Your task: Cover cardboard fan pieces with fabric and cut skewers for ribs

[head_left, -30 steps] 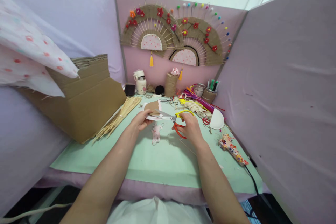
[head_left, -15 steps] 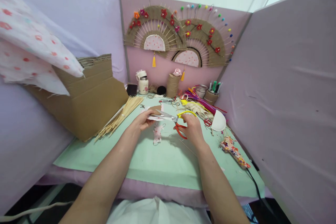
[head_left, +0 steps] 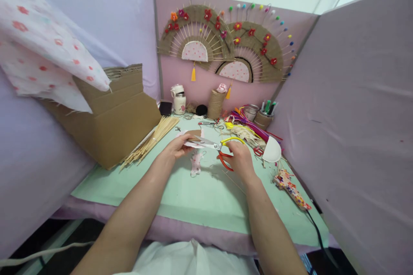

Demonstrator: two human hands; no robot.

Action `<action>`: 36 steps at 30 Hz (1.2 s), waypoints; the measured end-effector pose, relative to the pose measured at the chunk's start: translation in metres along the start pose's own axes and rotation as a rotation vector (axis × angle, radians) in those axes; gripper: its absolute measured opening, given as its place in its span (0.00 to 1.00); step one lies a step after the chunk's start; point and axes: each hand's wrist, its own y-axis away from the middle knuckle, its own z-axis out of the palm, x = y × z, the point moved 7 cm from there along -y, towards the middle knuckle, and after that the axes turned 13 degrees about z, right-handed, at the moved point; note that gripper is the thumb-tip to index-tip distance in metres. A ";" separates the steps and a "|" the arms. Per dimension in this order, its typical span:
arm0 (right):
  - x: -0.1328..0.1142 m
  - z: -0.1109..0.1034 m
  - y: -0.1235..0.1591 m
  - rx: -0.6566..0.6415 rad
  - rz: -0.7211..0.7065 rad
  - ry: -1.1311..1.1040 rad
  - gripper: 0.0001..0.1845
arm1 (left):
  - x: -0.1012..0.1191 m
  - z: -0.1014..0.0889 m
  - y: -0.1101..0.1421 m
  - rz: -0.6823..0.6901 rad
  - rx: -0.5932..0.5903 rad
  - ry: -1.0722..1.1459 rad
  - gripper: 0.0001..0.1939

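Observation:
Over the middle of the table, my left hand (head_left: 180,147) pinches a small piece of brown cardboard (head_left: 195,134) together with light fabric (head_left: 197,145) that sticks out around its edge. My right hand (head_left: 240,159) grips scissors (head_left: 217,146) with one yellow and one red handle loop. Their blades are apart and point left, at the cardboard and fabric. Just below, a scrap of pink-white patterned fabric (head_left: 195,164) lies on the green tabletop (head_left: 200,200).
Thin bamboo sticks (head_left: 151,142) lie left, beside a big cardboard sheet (head_left: 119,124). A white half-disc (head_left: 272,150) and a flower-patterned glue gun (head_left: 293,190) with a cord lie right. Behind stand a white bottle (head_left: 179,102) and a twine roll (head_left: 215,104). Decorated fans (head_left: 196,30) hang on the back panel.
The whole view has shifted slightly, so everything appears a little further right. The scissor blades look somewhat closer together. Both hands keep their holds.

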 end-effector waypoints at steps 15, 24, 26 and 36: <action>0.029 -0.002 0.001 0.044 0.374 -0.335 0.20 | 0.006 0.001 0.004 0.055 0.050 0.043 0.10; 0.056 0.005 0.004 0.050 0.654 -0.311 0.25 | 0.008 0.005 0.005 0.117 0.002 0.045 0.13; 0.058 0.010 0.005 0.001 0.680 -0.261 0.29 | 0.009 0.007 0.004 0.148 -0.026 0.050 0.13; 0.053 0.015 0.007 -0.123 0.751 -0.381 0.27 | 0.014 0.015 0.010 0.232 -0.177 -0.101 0.20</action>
